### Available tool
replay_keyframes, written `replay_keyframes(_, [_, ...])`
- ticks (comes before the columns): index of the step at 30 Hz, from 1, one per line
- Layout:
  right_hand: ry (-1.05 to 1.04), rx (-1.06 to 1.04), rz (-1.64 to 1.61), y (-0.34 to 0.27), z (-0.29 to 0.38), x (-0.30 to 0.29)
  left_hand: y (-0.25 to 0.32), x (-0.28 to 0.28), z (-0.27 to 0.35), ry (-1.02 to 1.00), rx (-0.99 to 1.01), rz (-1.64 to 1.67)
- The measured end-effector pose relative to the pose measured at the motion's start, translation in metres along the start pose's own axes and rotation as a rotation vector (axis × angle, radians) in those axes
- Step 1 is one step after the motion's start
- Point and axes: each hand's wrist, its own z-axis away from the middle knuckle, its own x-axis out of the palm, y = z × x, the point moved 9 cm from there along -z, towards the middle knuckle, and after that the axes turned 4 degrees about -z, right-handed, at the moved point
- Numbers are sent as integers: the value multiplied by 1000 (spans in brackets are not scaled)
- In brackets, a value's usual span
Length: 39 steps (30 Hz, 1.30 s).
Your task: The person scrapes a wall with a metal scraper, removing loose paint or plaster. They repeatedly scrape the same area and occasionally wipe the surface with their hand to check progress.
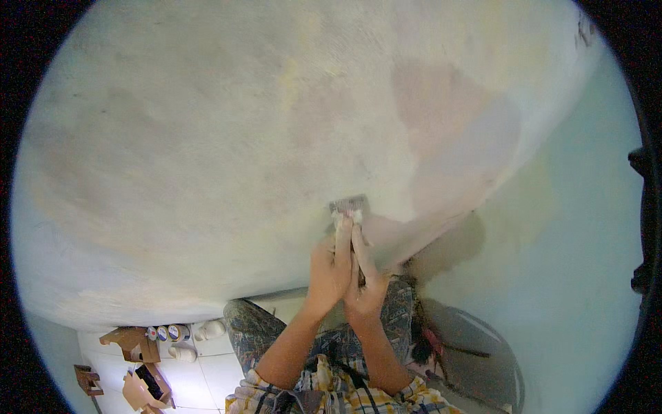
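A putty knife (350, 204) with a broad metal blade lies against a pale, patchy wall (207, 155) in front of me. White paste clings to the blade near my fingertips. My left hand (330, 264) and my right hand (368, 287) are together around its handle, with fingers extended along it towards the blade. White residue coats several of the fingers. Most of the handle is hidden behind the hands. Pinkish and lilac-grey patches (450, 114) mark the wall above and to the right of the blade.
A wall corner (473, 209) runs along the right, meeting a pale green side wall (558, 248). Open cardboard boxes (147, 388), several cans (177, 333) and white shoes (209, 330) sit on white floor tiles at lower left. A grey rounded thing (491, 357), unclear in kind, stands lower right.
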Motion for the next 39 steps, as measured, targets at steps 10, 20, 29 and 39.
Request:
replay_keyframes(10, [-37, -4, -117, 3, 1, 6, 2, -2, 4, -19, 4, -152])
replay_keyframes(20, [29, 1, -27, 6, -2, -4, 2, 7, -1, -68, -14, -118])
replay_keyframes(29, [25, 18, -70, 8, -1, -6, -2, 10, -1, -93, -12, -170])
replay_keyframes(39, [-7, 100, -121, 3, -11, -11, 33, 11, -5, -11, 239, -184])
